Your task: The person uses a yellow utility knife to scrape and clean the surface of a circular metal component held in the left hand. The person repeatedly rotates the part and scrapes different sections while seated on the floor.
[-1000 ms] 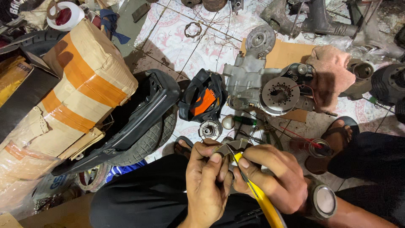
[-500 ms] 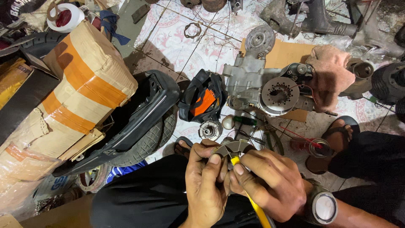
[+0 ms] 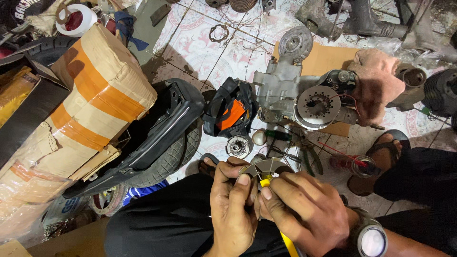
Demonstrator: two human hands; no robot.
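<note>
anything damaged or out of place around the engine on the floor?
Nothing looks broken. Oddities: a pinkish rag is draped over the engine case, and the taped cardboard parcel leans tilted on the tyre.

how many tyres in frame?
2. One tyre lies on the floor left of the hands, under the black plastic panel. Another tyre sits at top left behind the taped cardboard parcel. More may be hidden in the clutter.

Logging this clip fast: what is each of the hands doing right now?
Left hand: closed on the grey fan-shaped metal part.
Right hand: closed on the yellow-handled tool, tip at the part.
</note>
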